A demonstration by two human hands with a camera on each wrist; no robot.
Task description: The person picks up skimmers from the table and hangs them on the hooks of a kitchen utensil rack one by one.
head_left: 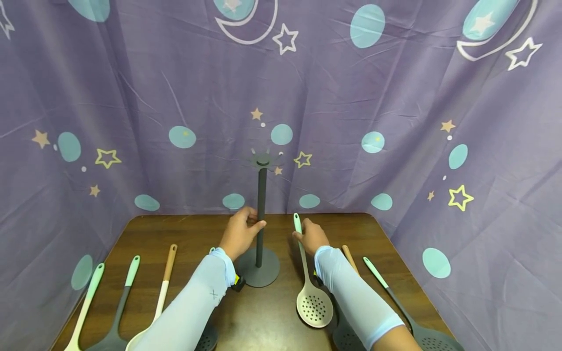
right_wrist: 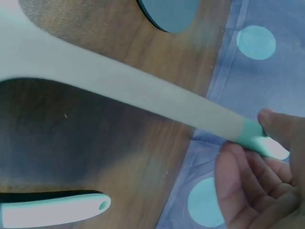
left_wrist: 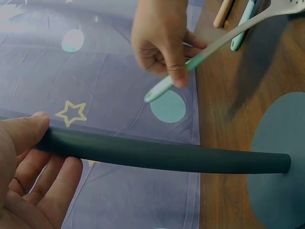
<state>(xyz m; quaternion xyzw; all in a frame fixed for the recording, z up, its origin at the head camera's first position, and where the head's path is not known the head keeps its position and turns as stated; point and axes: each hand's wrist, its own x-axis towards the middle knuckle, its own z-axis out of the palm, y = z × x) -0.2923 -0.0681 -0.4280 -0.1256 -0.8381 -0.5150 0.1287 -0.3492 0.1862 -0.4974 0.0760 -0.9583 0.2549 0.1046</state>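
Note:
My left hand (head_left: 239, 233) holds the dark grey pole of a utensil stand (head_left: 261, 195) between thumb and fingers, partway up. The stand has a round base (left_wrist: 281, 200) on the table and a hooked ring (head_left: 262, 162) on top. To its right, my right hand (head_left: 313, 236) pinches a cream skimmer (head_left: 314, 307) by its mint handle (right_wrist: 252, 135). The skimmer's perforated head hangs toward the table's front, and its handle end points up and back. In the left wrist view the right-hand fingers (left_wrist: 177, 71) lie on the mint part.
On the left lie a mint-handled utensil (head_left: 92, 282), a grey one (head_left: 127, 292) and a wooden-handled one (head_left: 167, 273). Right of the skimmer are a wooden-handled utensil (head_left: 349, 257) and a grey slotted turner (head_left: 434, 339). A purple curtain (head_left: 329, 97) surrounds the wooden table (head_left: 193, 229).

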